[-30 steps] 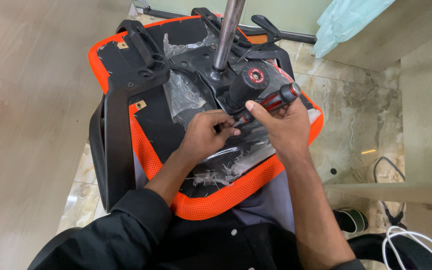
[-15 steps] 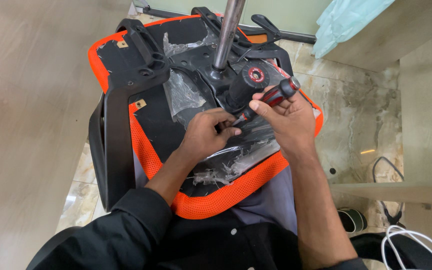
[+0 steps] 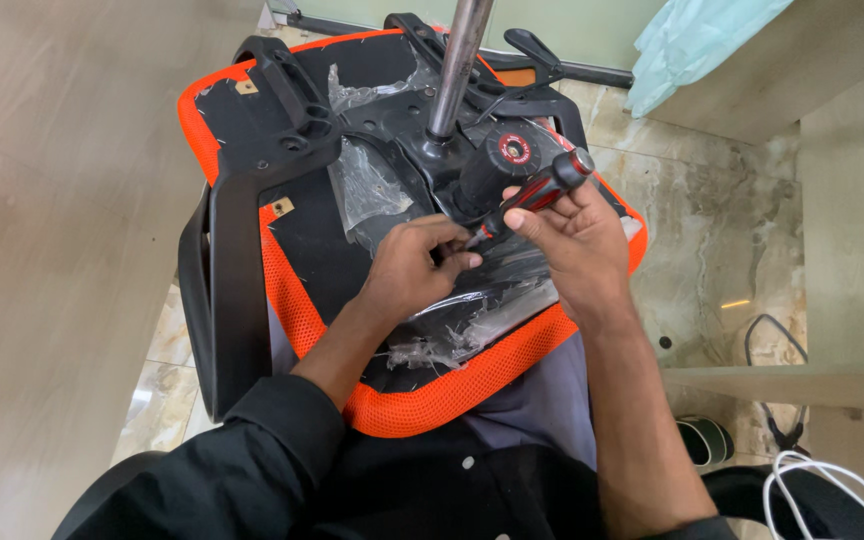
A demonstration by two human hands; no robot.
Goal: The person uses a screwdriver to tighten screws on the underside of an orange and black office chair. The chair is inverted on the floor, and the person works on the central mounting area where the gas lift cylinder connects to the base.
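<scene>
Head view: your right hand (image 3: 577, 240) is closed around the red-and-black screwdriver (image 3: 537, 195), its tip hidden behind your left hand (image 3: 412, 265). That hand's fingers curl over the upturned chair seat (image 3: 302, 300); what they pinch is hidden. Clear plastic wrap (image 3: 472, 320) lies beneath.

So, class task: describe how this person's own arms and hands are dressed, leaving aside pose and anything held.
Both hands are bare: no gloves, rings or watch show on the left hand or the right hand. The left arm wears a black long sleeve, pushed up so the forearm is uncovered. The right forearm is also uncovered; dark cloth only shows near the picture's bottom edge.
</scene>
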